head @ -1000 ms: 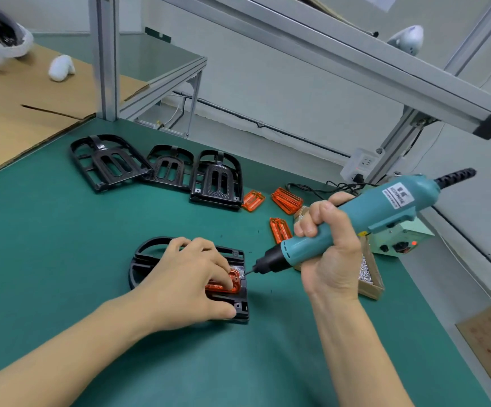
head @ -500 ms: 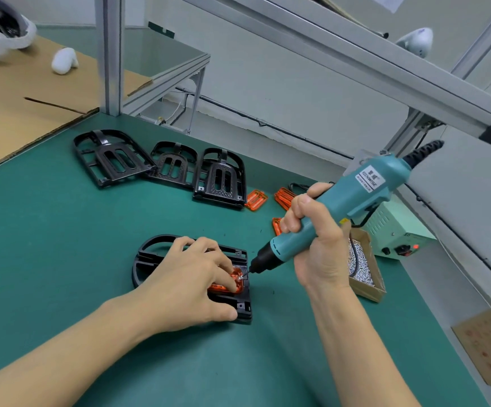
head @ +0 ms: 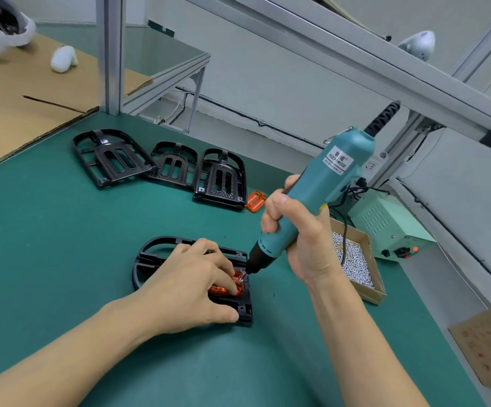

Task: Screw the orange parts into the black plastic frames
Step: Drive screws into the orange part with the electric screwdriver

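Observation:
A black plastic frame (head: 153, 254) lies on the green mat in front of me. An orange part (head: 236, 279) sits in its right end, mostly covered by my fingers. My left hand (head: 188, 289) lies over the frame, its fingertips holding the orange part down and its thumb against the frame's near edge. My right hand (head: 303, 230) grips a teal electric screwdriver (head: 323, 186), tilted steeply, with its bit tip on a screw at the orange part's upper right corner. Three more black frames (head: 220, 179) lie in a row farther back, with a loose orange part (head: 255, 202) beside them.
A small cardboard box of silver screws (head: 353, 262) stands right of my right hand. Behind it is a pale green power unit (head: 385, 227) with a red light. An aluminium post (head: 109, 54) and a slanted beam (head: 356, 63) rise above the mat. Cardboard sheets (head: 18, 107) lie far left.
My right hand has swung the screwdriver from nearly level to steeply upright, its bit staying at the orange part's corner. The left hand stays on the frame.

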